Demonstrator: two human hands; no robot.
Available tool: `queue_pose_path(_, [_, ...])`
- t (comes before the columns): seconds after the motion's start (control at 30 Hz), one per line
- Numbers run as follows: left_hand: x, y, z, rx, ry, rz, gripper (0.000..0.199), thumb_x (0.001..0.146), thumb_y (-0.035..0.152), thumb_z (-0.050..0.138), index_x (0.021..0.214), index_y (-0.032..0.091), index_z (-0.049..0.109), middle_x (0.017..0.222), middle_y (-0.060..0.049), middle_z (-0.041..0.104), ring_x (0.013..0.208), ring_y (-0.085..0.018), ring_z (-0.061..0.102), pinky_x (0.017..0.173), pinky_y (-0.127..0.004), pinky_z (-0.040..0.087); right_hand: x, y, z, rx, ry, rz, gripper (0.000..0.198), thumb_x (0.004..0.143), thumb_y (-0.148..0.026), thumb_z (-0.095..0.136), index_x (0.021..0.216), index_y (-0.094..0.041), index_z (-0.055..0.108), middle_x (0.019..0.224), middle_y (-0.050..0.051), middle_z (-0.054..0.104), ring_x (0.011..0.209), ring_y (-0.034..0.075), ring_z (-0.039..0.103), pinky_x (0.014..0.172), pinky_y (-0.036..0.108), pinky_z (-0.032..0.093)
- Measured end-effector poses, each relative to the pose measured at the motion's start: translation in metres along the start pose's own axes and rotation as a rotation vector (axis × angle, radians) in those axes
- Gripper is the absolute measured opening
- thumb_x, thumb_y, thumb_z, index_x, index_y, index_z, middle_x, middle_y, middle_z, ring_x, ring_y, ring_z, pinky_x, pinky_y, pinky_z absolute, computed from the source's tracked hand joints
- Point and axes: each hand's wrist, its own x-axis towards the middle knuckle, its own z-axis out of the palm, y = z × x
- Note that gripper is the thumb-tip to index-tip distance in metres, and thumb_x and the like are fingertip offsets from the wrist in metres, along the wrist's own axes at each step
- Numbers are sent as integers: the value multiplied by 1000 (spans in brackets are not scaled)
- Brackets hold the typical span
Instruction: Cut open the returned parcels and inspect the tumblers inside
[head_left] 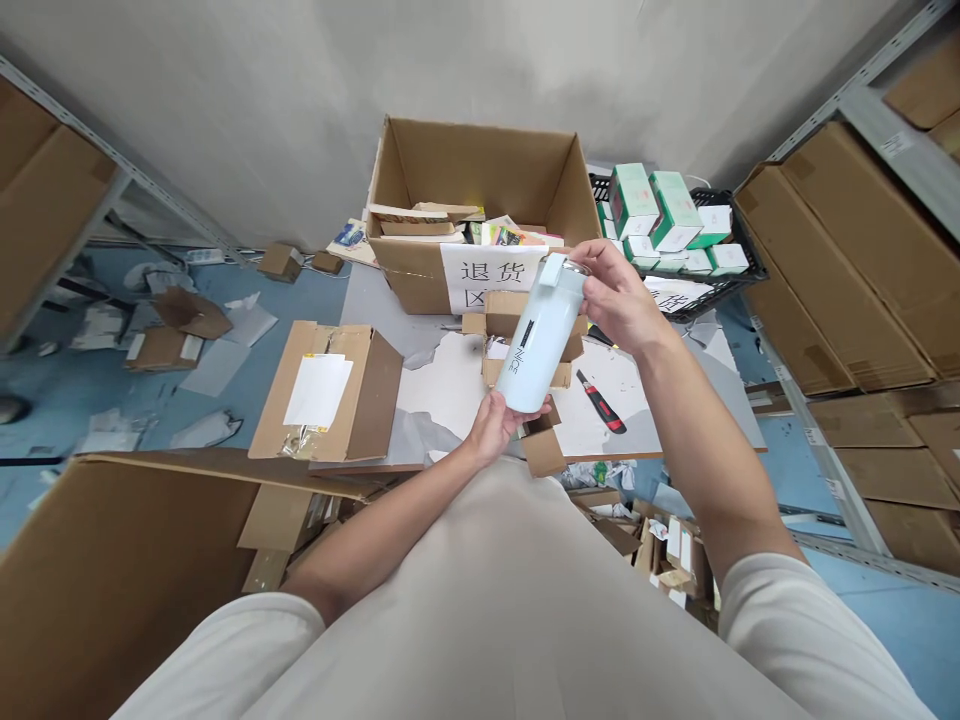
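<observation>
A pale blue bottle (541, 335) with dark lettering is held tilted above the table, its lid end up and to the right. My left hand (498, 425) is closed around its base from below. At the top, my right hand (613, 295) grips the rim and lid area with thumb and fingers. Behind and below the bottle stands a small open cardboard box (501, 318), partly hidden by it. A red and black utility knife (601, 403) lies on the table to the right of the bottle.
A large open carton (409, 270) with a paper sign holds books and packets. Beside it, a black crate (750, 278) contains green and white boxes. A taped box (367, 395) sits on the table's left. Shelves with cartons flank both sides; a big open carton (135, 560) stands lower left.
</observation>
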Motion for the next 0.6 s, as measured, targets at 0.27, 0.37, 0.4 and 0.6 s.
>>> queue_pose_path(0.27, [-1,-8,-4,-27,47,-39,85,66,82,56,115,13,61,109,-17,70,97,-30,69,89,-44,52,-1,11,3,51,11,33,48,77,-66,63,106,-30,53,105,1,59,84,15,58,63,28,52])
queue_pose_path(0.37, [1,-9,-5,6,109,-4,83,70,80,54,119,13,58,122,-18,65,107,-30,65,89,-43,52,-2,12,2,40,36,35,47,77,-65,64,106,-30,54,105,2,60,87,16,58,66,30,52])
queue_pose_path(0.4, [2,-10,-5,19,126,18,82,71,77,57,125,15,55,129,-18,61,111,-29,63,90,-42,52,-3,13,2,33,51,34,47,77,-65,64,106,-29,54,105,2,60,87,16,58,67,30,52])
queue_pose_path(0.6, [3,-8,-5,54,192,117,86,65,57,79,135,25,41,130,-12,61,113,-26,62,90,-39,53,-6,19,-5,56,127,-16,52,70,-65,70,104,-27,60,106,2,63,97,19,60,82,37,52])
